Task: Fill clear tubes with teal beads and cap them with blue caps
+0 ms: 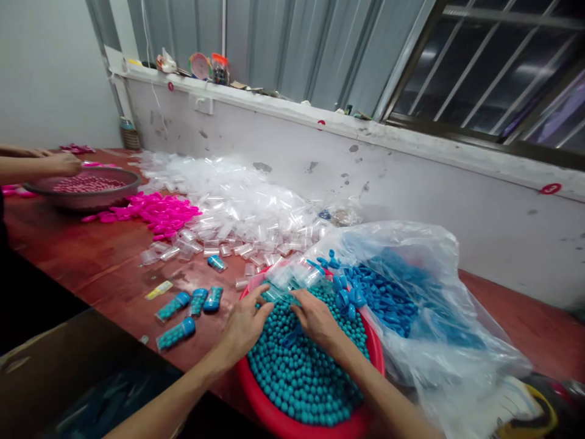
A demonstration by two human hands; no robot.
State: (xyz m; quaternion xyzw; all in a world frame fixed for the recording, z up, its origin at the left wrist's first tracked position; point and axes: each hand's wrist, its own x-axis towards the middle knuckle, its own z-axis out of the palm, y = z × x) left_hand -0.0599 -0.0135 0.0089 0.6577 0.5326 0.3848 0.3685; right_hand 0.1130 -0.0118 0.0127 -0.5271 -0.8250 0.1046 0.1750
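A red basin full of teal beads stands on the red table, close to the person; the directions here are taken from its middle. The left hand is at 10 o'clock, above the rim, its thumb and fingers pointing in toward some clear containers that lie across the beads between 11 and 12 o'clock. The right hand is just over the beads at 12 o'clock, fingertips turned toward the same containers. The two hands are near each other but apart; both have bent fingers, and I cannot tell whether either one grips a container. A blue piece lies on the beads just below the right hand.

At 1 to 2 o'clock, blue caps sit at the rim, and beyond them a clear plastic bag holds many more. Toward 10 o'clock, filled jars with blue tops lie on the table near a yellow slip. A large heap of empty containers spreads out at 11 o'clock. Farther off at 10 o'clock are pink pieces and a co-worker's hand over a second basin.
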